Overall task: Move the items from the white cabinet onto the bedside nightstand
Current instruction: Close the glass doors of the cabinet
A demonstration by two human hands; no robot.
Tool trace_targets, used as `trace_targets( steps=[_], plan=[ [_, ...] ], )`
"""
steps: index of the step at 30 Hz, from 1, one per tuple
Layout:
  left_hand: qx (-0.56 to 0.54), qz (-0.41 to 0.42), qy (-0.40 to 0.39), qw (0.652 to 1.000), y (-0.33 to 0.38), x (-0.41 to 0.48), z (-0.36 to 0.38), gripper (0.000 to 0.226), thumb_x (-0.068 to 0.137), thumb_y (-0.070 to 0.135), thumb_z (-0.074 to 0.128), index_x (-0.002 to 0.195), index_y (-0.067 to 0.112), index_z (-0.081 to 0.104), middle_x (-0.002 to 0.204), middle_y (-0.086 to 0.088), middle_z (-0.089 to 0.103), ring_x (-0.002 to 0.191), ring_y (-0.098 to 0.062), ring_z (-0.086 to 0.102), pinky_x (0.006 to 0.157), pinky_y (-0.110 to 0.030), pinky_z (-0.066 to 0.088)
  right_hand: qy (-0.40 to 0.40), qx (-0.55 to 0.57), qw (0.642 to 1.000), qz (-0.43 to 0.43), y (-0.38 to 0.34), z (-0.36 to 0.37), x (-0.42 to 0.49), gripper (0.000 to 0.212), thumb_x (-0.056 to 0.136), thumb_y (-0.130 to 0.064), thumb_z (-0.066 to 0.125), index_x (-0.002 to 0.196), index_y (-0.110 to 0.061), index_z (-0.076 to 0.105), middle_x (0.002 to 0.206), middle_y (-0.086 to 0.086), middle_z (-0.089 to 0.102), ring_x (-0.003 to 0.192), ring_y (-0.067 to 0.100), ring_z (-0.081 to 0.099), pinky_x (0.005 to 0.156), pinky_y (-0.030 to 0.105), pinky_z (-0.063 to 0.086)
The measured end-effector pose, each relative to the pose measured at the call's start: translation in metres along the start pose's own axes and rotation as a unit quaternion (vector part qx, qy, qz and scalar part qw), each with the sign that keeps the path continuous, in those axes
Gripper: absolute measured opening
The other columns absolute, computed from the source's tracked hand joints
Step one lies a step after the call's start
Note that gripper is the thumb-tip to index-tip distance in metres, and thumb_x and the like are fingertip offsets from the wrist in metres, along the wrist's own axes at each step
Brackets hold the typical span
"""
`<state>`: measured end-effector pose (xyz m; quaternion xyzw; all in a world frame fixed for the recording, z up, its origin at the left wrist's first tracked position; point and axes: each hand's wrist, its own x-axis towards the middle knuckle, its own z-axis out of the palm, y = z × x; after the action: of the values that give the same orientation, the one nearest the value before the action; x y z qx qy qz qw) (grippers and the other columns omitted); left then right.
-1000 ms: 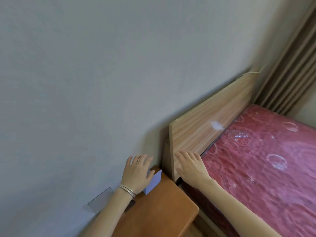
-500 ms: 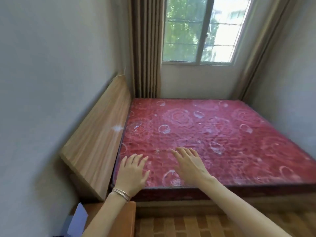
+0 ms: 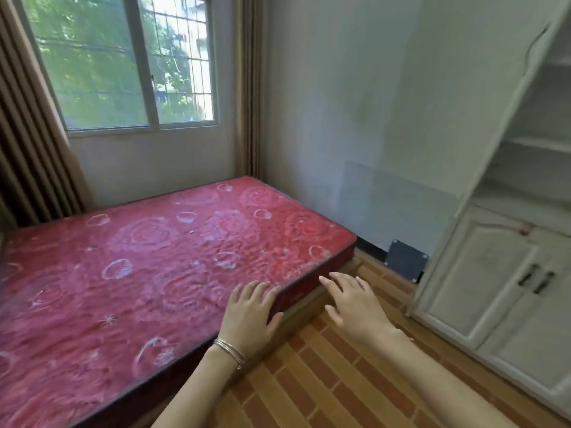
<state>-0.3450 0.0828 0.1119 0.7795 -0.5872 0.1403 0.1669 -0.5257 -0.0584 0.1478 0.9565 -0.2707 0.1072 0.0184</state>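
Observation:
The white cabinet [image 3: 482, 273] stands at the right, with open shelves above and two closed doors with dark handles below. I see no items on its visible shelves. My left hand [image 3: 248, 316], a bracelet on its wrist, hovers with straight fingers over the corner of the red mattress [image 3: 139, 273]. My right hand [image 3: 355, 307] is stretched out flat over the floor, between the bed and the cabinet. Both hands hold nothing. The nightstand is out of view.
A brown brick-pattern floor [image 3: 324, 381] runs between bed and cabinet. A dark panel [image 3: 404, 264] leans low against the wall beside the cabinet. A window [image 3: 123, 63] with brown curtains lies behind the bed.
The view has swung right, from the nightstand and headboard across the bed to the white cabinet. My left hand let go of the white card on the nightstand; both hands stay empty.

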Motion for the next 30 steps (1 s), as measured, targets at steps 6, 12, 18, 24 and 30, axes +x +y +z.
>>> trace_targets(
  steps=[6, 12, 18, 24, 30],
  plan=[
    [-0.033, 0.087, 0.037, 0.995, 0.115, 0.063, 0.009, 0.05, 0.079, 0.049, 0.041, 0.116, 0.023, 0.062, 0.111, 0.0, 0.066, 0.104, -0.024, 0.06, 0.088, -0.048, 0.049, 0.014, -0.035, 0.994, 0.098, 0.109, -0.048, -0.063, 0.054, 0.095, -0.035, 0.041, 0.145, -0.024, 0.022, 0.151, 0.002, 0.028, 0.14, 0.02, 0.022, 0.115, 0.041, 0.014],
    [-0.044, 0.149, 0.066, 0.986, 0.196, 0.114, 0.015, 0.046, 0.08, 0.048, 0.049, 0.121, 0.026, 0.058, 0.118, 0.004, 0.063, 0.111, -0.021, 0.056, 0.095, -0.045, 0.044, 0.037, -0.072, 0.985, 0.155, 0.18, -0.087, -0.096, 0.054, 0.094, -0.034, 0.042, 0.144, -0.021, 0.026, 0.149, 0.004, 0.031, 0.137, 0.022, 0.027, 0.112, 0.039, 0.019],
    [-0.05, 0.184, 0.045, 0.981, 0.213, 0.155, 0.043, 0.048, 0.082, 0.05, 0.046, 0.124, 0.028, 0.055, 0.12, 0.006, 0.061, 0.112, -0.019, 0.055, 0.096, -0.044, 0.043, 0.032, -0.08, 0.977, 0.193, 0.214, -0.076, -0.097, 0.053, 0.093, -0.034, 0.045, 0.142, -0.02, 0.031, 0.146, 0.007, 0.036, 0.135, 0.025, 0.032, 0.111, 0.04, 0.023],
    [-0.058, 0.228, 0.03, 0.972, 0.197, 0.22, 0.076, 0.049, 0.081, 0.05, 0.041, 0.124, 0.03, 0.053, 0.119, 0.007, 0.061, 0.111, -0.019, 0.055, 0.095, -0.045, 0.044, 0.016, -0.076, 0.971, 0.228, 0.242, -0.063, -0.048, 0.054, 0.096, -0.033, 0.038, 0.146, -0.022, 0.021, 0.151, 0.003, 0.026, 0.139, 0.02, 0.023, 0.114, 0.037, 0.019],
    [-0.062, 0.255, 0.08, 0.962, 0.162, 0.322, 0.084, 0.047, 0.076, 0.047, 0.056, 0.118, 0.027, 0.06, 0.114, 0.004, 0.064, 0.105, -0.02, 0.059, 0.09, -0.043, 0.049, 0.053, -0.103, 0.96, 0.257, 0.277, -0.083, 0.036, 0.052, 0.096, -0.034, 0.037, 0.145, -0.022, 0.021, 0.15, 0.003, 0.027, 0.136, 0.02, 0.027, 0.112, 0.035, 0.02]
  ],
)
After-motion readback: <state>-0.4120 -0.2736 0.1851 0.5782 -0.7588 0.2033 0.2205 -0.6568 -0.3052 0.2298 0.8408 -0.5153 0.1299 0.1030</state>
